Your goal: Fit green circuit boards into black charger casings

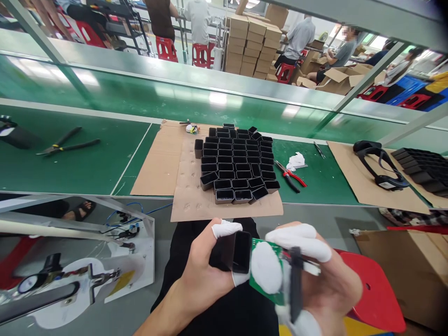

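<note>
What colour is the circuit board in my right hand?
The circuit board is green; the head view shows it best.

The held black case (226,252) looks like smooth, faintly shiny plastic; the green circuit board (258,283) bears a matt white pad (266,267). At twelve o'clock, dark cases (224,196) with smooth, plastic-looking walls stand on dull, dented cardboard (192,203). The green surface (84,172) is smooth, the green band (140,95) beyond it glossy, mirroring lights. At four o'clock, the red stool (380,291) looks smooth plastic.

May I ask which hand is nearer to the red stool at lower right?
Right: the right hand is beside the red stool, overlapping its edge in view; the left hand is farther left.
</note>
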